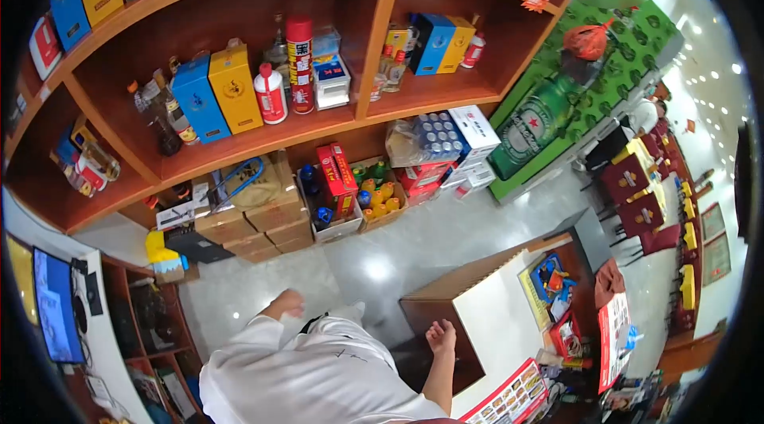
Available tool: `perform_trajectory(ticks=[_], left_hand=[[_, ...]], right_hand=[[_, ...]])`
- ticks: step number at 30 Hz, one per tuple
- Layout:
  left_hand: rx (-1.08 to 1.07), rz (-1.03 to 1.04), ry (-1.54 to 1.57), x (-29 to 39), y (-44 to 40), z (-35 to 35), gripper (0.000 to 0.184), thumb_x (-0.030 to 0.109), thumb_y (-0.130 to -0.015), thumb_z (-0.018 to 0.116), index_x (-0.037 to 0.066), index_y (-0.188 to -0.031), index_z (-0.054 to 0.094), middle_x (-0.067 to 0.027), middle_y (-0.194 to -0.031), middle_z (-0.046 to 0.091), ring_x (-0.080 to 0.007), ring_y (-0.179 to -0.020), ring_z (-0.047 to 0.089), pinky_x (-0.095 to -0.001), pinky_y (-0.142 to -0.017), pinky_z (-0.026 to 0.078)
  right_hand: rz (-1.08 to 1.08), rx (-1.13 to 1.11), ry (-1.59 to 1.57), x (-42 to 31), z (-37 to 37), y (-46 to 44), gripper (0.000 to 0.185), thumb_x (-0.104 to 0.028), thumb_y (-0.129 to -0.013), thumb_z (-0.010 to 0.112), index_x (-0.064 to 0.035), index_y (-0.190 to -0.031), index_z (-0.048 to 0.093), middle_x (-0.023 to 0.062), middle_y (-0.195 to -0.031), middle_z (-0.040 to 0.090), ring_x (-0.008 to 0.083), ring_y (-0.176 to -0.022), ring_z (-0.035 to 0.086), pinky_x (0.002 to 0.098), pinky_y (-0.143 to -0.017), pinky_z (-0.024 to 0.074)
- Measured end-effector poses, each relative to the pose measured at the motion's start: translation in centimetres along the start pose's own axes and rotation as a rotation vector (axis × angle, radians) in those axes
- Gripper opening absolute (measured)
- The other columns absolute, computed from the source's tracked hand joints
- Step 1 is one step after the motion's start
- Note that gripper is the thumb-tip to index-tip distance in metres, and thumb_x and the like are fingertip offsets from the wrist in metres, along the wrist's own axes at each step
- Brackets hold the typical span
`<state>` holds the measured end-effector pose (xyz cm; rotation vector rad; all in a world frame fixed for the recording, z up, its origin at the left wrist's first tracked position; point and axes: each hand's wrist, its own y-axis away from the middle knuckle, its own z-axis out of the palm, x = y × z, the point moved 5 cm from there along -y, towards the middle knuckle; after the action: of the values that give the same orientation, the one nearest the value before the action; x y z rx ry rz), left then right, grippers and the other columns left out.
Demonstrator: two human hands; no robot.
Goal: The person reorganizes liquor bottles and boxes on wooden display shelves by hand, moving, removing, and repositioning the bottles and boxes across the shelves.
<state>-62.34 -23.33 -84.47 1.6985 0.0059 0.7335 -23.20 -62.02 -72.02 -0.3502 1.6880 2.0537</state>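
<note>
My left hand hangs above the grey floor, left of my white shirt. Its fingers are curled in, and nothing shows in them. Beside the white counter, my right hand is raised with loosely bent fingers and a bare palm. It appears apart from the counter. Ahead stand wooden shelves with a blue box, a yellow box, a white bottle with a red label and a red spray can.
Cardboard boxes and packs of drinks line the shelf base. A green beer-bottle display stands right. A blue tray and a picture menu lie on the counter. A monitor is left; chairs stand far right.
</note>
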Motion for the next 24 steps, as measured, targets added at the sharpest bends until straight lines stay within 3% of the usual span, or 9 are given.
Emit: perform_trajectory(ticks=[2, 5, 7, 10, 16, 17, 20, 22, 24], left_hand=[[-0.023, 0.133, -0.085, 6.0, -1.0, 3.2, 0.018, 0.016, -0.091, 0.063, 0.001, -0.087, 0.072, -0.0161, -0.084, 0.074, -0.0244, -0.063, 0.073, -0.0384, -0.057, 0.059], [-0.067, 0.489, -0.062, 12.1, -0.5, 5.8, 0.016, 0.014, -0.089, 0.062, 0.003, -0.093, 0.073, -0.0146, -0.09, 0.074, -0.0228, -0.066, 0.073, -0.0361, -0.057, 0.059], [0.043, 0.266, 0.048, 16.2, 4.4, 6.5, 0.017, 0.014, -0.089, 0.061, 0.003, -0.095, 0.073, -0.0134, -0.092, 0.075, -0.0226, -0.068, 0.074, -0.0354, -0.057, 0.059], [0.043, 0.219, 0.09, 13.6, 3.3, 6.1, 0.024, 0.011, -0.093, 0.052, 0.001, -0.109, 0.067, -0.0138, -0.09, 0.074, -0.0249, -0.069, 0.074, -0.0357, -0.058, 0.059], [0.412, -0.238, 0.344, 1.7, 8.3, 5.8, 0.019, 0.014, -0.093, 0.058, 0.001, -0.1, 0.069, -0.0151, -0.089, 0.074, -0.026, -0.069, 0.073, -0.035, -0.054, 0.058], [0.392, -0.232, 0.217, -6.2, 2.9, 6.5, 0.017, 0.02, -0.093, 0.062, 0.006, -0.091, 0.072, -0.0115, -0.083, 0.074, -0.0242, -0.065, 0.072, -0.0377, -0.055, 0.058], [0.255, -0.504, 0.606, -10.2, 4.7, 11.0, 0.019, 0.02, -0.098, 0.055, 0.013, -0.082, 0.061, -0.0041, -0.068, 0.062, -0.0204, -0.056, 0.059, -0.0384, -0.056, 0.054], [0.189, -0.497, 0.824, -9.2, 6.6, 13.5, 0.023, 0.031, -0.103, 0.047, 0.012, -0.099, 0.06, -0.004, -0.095, 0.066, -0.0212, -0.087, 0.063, -0.0416, -0.075, 0.054], [0.21, -0.432, 0.962, -7.5, 7.5, 17.2, 0.032, 0.033, -0.105, 0.043, 0.008, -0.116, 0.059, -0.0088, -0.116, 0.069, -0.027, -0.111, 0.065, -0.044, -0.091, 0.054]], right_hand=[[0.022, 0.006, -0.067, -1.2, 0.8, -0.5, 0.03, -0.026, -0.092, 0.065, -0.0093, -0.115, 0.054, 0.0102, -0.089, 0.066, 0.0205, -0.064, 0.059, 0.0357, -0.059, 0.0525], [0.091, -0.071, 0.035, -0.9, 3.1, -3.0, 0.034, -0.027, -0.093, 0.065, -0.0142, -0.12, 0.051, 0.0092, -0.09, 0.066, 0.0201, -0.063, 0.059, 0.0363, -0.06, 0.0528], [0.162, -0.153, 0.18, 0.2, 5.5, -3.9, 0.03, -0.028, -0.095, 0.064, -0.0146, -0.119, 0.053, 0.0078, -0.089, 0.066, 0.0202, -0.063, 0.059, 0.0362, -0.059, 0.0522], [0.332, -0.439, 0.281, 3.5, 8.7, -6.8, 0.023, -0.028, -0.097, 0.062, -0.0139, -0.115, 0.059, 0.0055, -0.085, 0.063, 0.0193, -0.066, 0.058, 0.035, -0.062, 0.0511], [0.456, -0.471, 0.711, 3.2, 13.9, -7.2, 0.032, -0.03, -0.093, 0.067, -0.0119, -0.119, 0.062, 0.0073, -0.098, 0.059, 0.0192, -0.072, 0.056, 0.0376, -0.071, 0.0533], [0.464, -0.5, 0.753, 2.2, 15.0, -7.5, 0.032, -0.03, -0.093, 0.067, -0.0119, -0.119, 0.062, 0.0075, -0.098, 0.058, 0.0192, -0.072, 0.056, 0.0375, -0.071, 0.0533], [0.441, -0.532, 0.796, -1.5, 17.3, -10.8, 0.036, -0.033, -0.091, 0.068, -0.0131, -0.121, 0.062, 0.0063, -0.104, 0.057, 0.0207, -0.083, 0.052, 0.0401, -0.078, 0.0516], [0.469, -0.545, 0.752, -3.4, 17.4, -16.6, 0.034, -0.036, -0.09, 0.068, -0.0151, -0.117, 0.063, 0.0045, -0.107, 0.057, 0.0222, -0.093, 0.048, 0.0416, -0.083, 0.0491], [0.367, -0.52, 0.805, -7.0, 18.6, -19.6, 0.02, -0.03, -0.089, 0.067, -0.0187, -0.104, 0.063, 0.0053, -0.1, 0.058, 0.021, -0.083, 0.051, 0.0417, -0.074, 0.05]])
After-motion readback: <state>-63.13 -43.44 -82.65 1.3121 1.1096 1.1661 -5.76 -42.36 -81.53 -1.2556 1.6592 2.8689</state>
